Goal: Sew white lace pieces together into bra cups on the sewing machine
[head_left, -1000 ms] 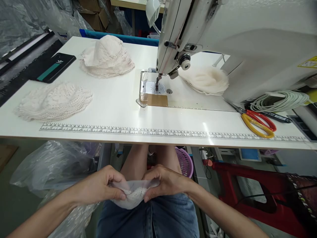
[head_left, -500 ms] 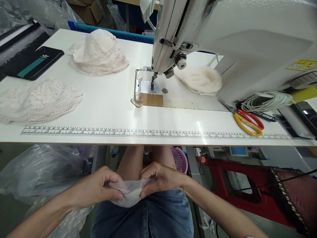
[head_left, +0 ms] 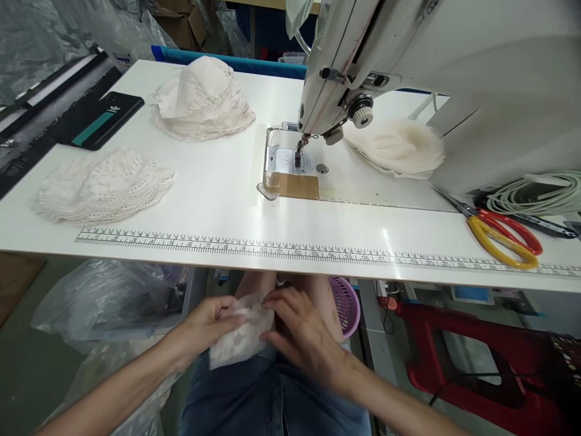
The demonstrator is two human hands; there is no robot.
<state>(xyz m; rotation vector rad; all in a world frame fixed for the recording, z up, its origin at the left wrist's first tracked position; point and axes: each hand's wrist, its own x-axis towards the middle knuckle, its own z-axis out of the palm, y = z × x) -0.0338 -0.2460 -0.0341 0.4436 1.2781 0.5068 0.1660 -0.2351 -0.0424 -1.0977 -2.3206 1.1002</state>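
Observation:
Over my lap, my left hand (head_left: 206, 330) pinches a small piece of thin, sheer white fabric (head_left: 242, 336) between thumb and fingers. The piece hangs down in loose folds, with a denser white part showing within it. My right hand (head_left: 306, 333) is at the fabric's right edge, somewhat blurred by motion. Its fingers stretch over the upper right corner, and the thumb stands apart from them below. Whether the right fingertips touch the cloth I cannot tell. Beyond the table edge in front of my hands stands a sewing machine (head_left: 347, 79).
On the white table (head_left: 218, 212) lie two lacy white hats (head_left: 204, 100), (head_left: 106, 184), a phone (head_left: 104, 121), a cream fabric stack (head_left: 399, 148) and scissors (head_left: 502, 239). A printed ruler (head_left: 281, 249) runs along the front edge. Below are plastic bags (head_left: 113, 303) and a purple basket (head_left: 345, 309).
My right hand has loosened its pinch, and its fingers have spread. The fabric, earlier stretched between both hands, now hangs from my left hand, slightly higher. The view has shifted left.

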